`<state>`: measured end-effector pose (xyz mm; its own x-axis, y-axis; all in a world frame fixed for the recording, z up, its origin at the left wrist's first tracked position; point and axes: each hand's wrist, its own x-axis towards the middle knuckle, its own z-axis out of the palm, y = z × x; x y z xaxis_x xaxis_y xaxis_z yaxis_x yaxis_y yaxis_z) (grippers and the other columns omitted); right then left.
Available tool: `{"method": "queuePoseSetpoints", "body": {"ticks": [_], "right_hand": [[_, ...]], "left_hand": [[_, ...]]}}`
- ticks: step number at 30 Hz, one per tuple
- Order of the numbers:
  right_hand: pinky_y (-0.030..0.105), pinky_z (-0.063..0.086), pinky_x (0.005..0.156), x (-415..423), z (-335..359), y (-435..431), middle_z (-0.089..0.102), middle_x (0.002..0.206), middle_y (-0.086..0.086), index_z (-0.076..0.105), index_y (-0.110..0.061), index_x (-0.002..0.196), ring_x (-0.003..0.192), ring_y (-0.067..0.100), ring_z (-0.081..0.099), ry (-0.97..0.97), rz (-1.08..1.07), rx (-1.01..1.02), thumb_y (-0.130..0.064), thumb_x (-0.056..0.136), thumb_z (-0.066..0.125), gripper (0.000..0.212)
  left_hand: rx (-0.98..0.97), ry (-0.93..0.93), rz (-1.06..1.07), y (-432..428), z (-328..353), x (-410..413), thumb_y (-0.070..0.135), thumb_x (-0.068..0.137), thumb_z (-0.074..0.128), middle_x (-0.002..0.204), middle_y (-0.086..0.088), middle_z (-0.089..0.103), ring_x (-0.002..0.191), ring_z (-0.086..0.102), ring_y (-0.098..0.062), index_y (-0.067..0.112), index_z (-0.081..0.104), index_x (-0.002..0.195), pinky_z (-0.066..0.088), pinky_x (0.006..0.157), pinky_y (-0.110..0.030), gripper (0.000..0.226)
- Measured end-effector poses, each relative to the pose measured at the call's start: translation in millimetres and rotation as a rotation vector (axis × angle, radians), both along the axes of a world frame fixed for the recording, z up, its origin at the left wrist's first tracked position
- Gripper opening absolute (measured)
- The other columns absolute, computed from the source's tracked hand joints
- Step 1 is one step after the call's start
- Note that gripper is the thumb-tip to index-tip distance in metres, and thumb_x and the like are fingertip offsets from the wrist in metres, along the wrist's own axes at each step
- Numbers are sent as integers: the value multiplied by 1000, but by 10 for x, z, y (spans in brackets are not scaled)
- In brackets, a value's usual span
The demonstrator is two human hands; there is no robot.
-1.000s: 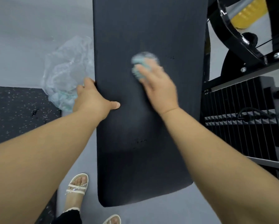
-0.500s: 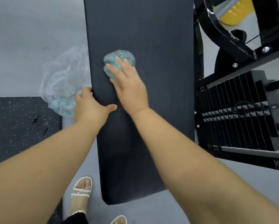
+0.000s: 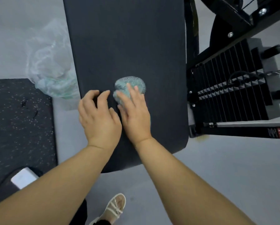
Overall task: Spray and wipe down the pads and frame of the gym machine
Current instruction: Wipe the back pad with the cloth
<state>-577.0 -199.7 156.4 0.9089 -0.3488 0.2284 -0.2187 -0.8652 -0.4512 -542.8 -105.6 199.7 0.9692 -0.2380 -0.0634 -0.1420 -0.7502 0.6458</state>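
- Grey floor (image 3: 217, 168) lies under everything, with a dark speckled rubber mat (image 3: 19, 119) at the left; the long black pad (image 3: 127, 46) of the machine runs up the middle.
- Toward the near end of the pad, about midway between its long edges, sits the teal cloth (image 3: 121, 86) bunched in a mesh (image 3: 140, 82); the right hand (image 3: 136, 114) presses on it with straight fingers, not closed round it.
- The left hand (image 3: 98, 117) rests on the pad just beside the right one, near the left edge, fingers loosely bent, holding nothing.
- I judge the cloth light, soft and maybe damp, so it slides easily; a flat palm on top is enough, pinching only to lift it.
- The pad looks firm with a matte skin; I expect it takes pressure well.
- Beyond the right edge stand the black frame (image 3: 191, 38) and the weight stack (image 3: 230, 88) with its cable (image 3: 239, 73); I think the mesh could catch there.
- A clear plastic bag (image 3: 50, 65) with teal material inside lies on the floor just beside the left edge; a sandalled foot (image 3: 115, 207) is below the near end.
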Motion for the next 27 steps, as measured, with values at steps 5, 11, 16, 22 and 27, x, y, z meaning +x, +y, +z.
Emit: {"method": "queuePoseSetpoints", "body": {"ticks": [5, 11, 16, 22, 27], "right_hand": [[37, 36, 105, -820, -61, -868, 49, 139, 12, 55, -18, 123, 129, 29, 43, 45, -70, -80, -22, 97, 45, 29], [46, 28, 110, -693, -162, -302, 41, 144, 15, 54, -11, 128, 135, 34, 35, -65, -731, 153, -17, 94, 44, 37], [40, 27, 108, -1016, -279, 134, 54, 133, 15, 63, -14, 118, 126, 36, 45, -30, 105, -31, -13, 90, 50, 30], [42, 29, 111, -1326, -300, -540, 48, 140, 10, 59, -14, 119, 132, 30, 39, -6, -305, 35, -19, 94, 45, 29], [47, 26, 109, -807, -293, 563, 48, 138, 17, 60, -11, 122, 131, 41, 38, -60, -398, 92, -18, 88, 40, 39]], "left_hand": [[147, -54, -293, 73, -61, -274, 9, 75, 65, 136, -21, 43, 126, 36, -44, 8, 61, 116, 38, 95, -55, 41], [291, -101, -431, 229, -252, -757, 4, 64, 71, 130, -24, 52, 120, 47, -48, 4, 64, 111, 42, 93, -55, 48], [112, 2, -259, 304, -178, -633, -3, 76, 50, 133, -13, 49, 118, 46, -34, 2, 55, 122, 34, 98, -35, 47], [136, -15, -129, 529, -173, -598, 6, 83, 54, 139, -12, 39, 127, 33, -32, 7, 47, 132, 25, 107, -36, 50], [-237, 381, 357, 598, -236, -647, 5, 86, 42, 124, 6, 53, 106, 57, -14, 22, 50, 124, 45, 89, -29, 43]]}}
